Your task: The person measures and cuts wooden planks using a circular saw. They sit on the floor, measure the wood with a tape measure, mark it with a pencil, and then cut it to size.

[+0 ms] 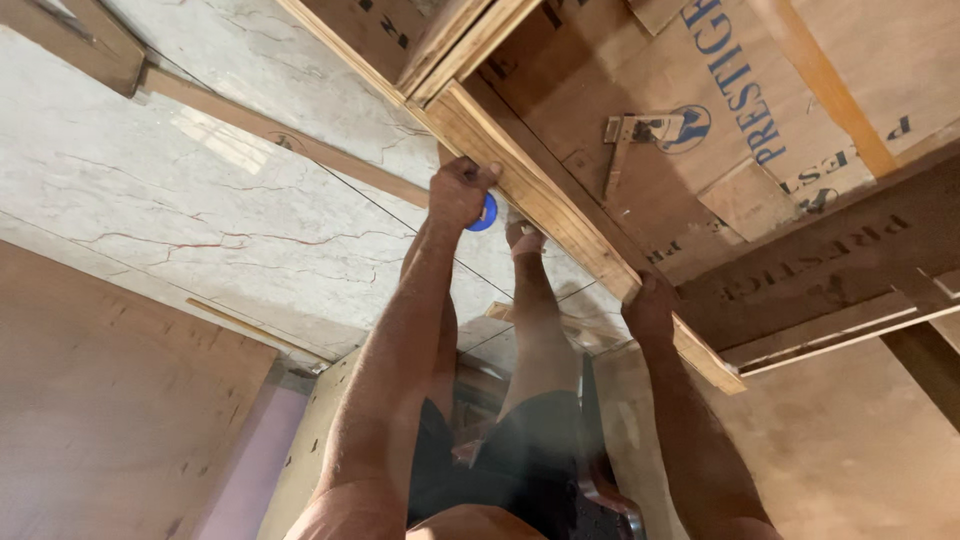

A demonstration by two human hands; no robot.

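Wooden batten (560, 215) lies on edge across plywood sheets (640, 100). Left hand (462, 190) sits at its near-left stretch, a tape roll (487, 213) beneath the fingers; right hand (652, 308) farther right. Marble floor (180, 190) lies left.

No packages or screens; only blue printed lettering with a round emblem (686, 128) on the plywood sheet (640, 70), upper right.
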